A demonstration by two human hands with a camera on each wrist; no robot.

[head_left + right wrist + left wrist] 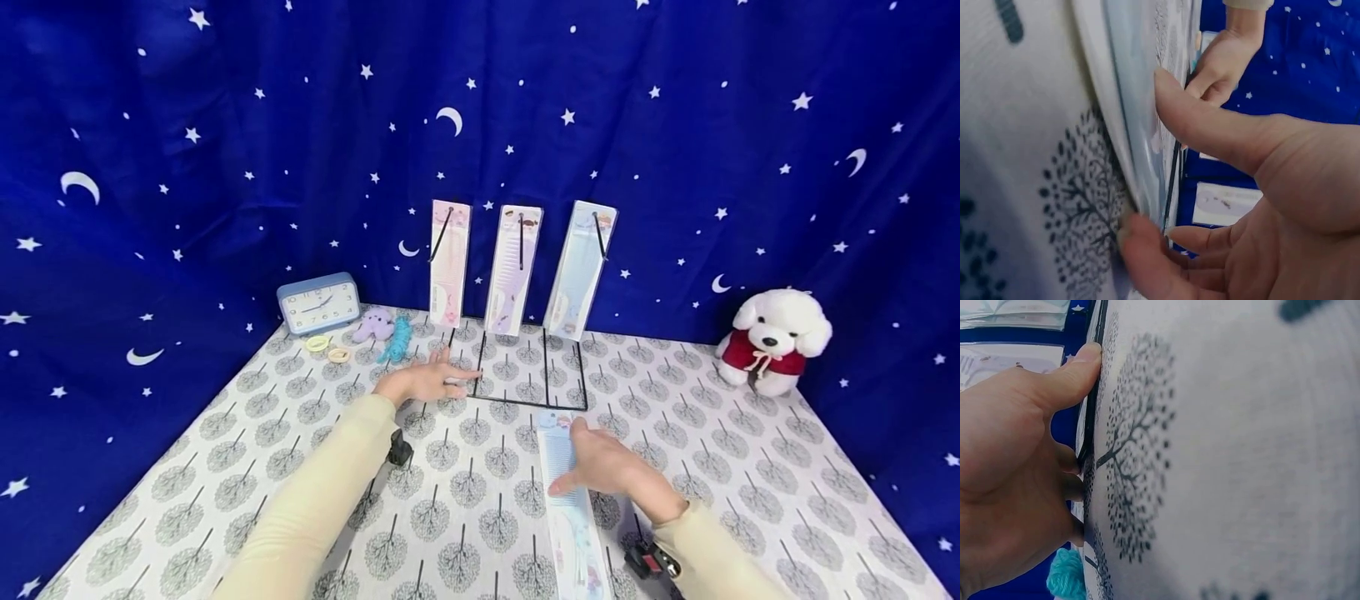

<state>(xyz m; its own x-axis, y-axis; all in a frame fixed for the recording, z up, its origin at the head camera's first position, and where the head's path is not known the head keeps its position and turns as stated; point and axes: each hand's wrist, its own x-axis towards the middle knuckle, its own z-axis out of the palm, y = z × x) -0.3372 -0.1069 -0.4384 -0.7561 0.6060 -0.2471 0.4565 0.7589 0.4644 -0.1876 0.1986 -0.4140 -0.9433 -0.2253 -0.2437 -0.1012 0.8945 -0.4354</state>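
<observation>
A blue packaged comb (576, 533) lies lengthwise on the patterned cloth, in front of a black wire display rack (525, 403). My right hand (609, 462) pinches the package near its upper end, thumb across its face and fingers at its right edge. The right wrist view shows the thumb (1210, 125) on the clear wrapper (1138, 94). My left hand (427, 381) touches the front left part of the rack's base with its fingers spread. On the rack's hooks hang a pink packaged comb (450, 267), a purple packaged comb (513, 271) and a light blue packaged comb (581, 271).
At the back left stand a blue alarm clock (318, 304), a purple plush toy (373, 325) and a teal yarn bundle (397, 337), with a yellow ring (318, 343) and a peach ring (339, 355) in front. A white plush dog (776, 342) sits at the right. Behind hangs a starry blue curtain (480, 83).
</observation>
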